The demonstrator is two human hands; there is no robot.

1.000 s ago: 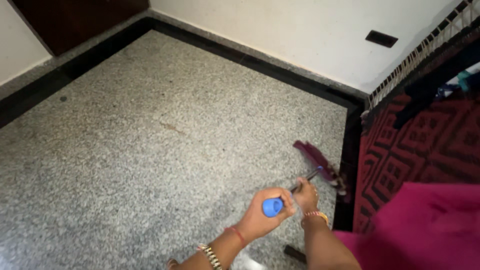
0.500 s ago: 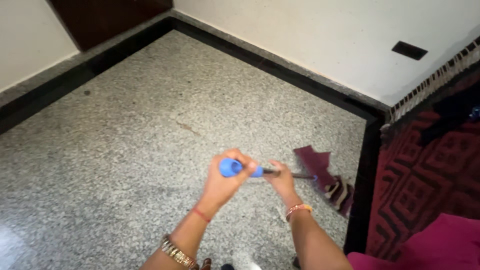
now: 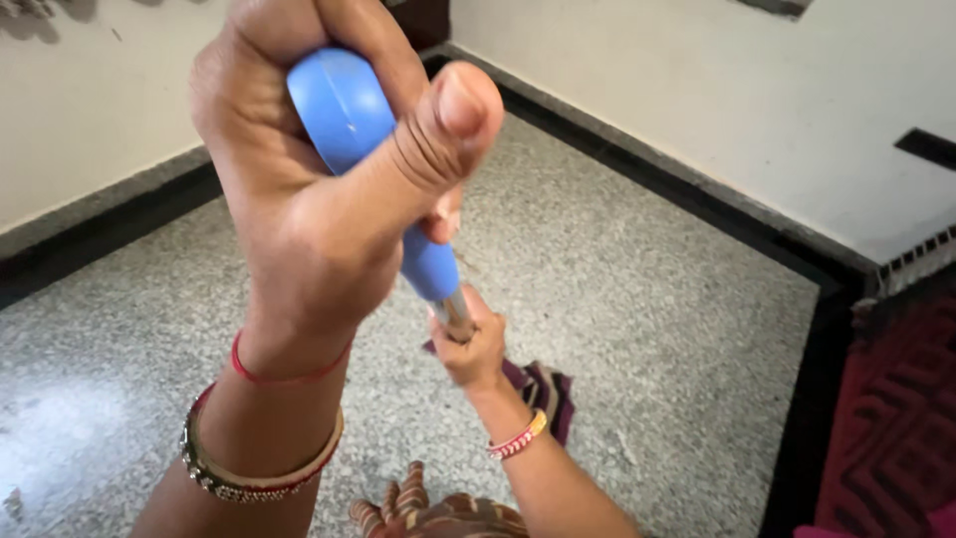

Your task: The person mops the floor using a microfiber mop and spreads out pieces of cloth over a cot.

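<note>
My left hand (image 3: 319,189) fills the upper middle of the view, close to the camera, fist shut around the blue grip (image 3: 383,169) at the top of a mop handle. Lower down, my right hand (image 3: 473,349) clasps the metal shaft of the same handle. The maroon cloth mop head (image 3: 543,389) lies on the speckled granite floor (image 3: 647,319) just behind my right hand, mostly hidden by it. Both wrists wear bangles.
A black border strip (image 3: 697,199) runs along the white walls at the back and left. A red patterned cloth with black lines (image 3: 896,418) hangs at the right edge. Toes of a foot (image 3: 398,503) show at the bottom centre.
The mop head has been pulled left, away from the right border toward me. My left hand has risen close to the camera with the blue grip. The view has swung left.
</note>
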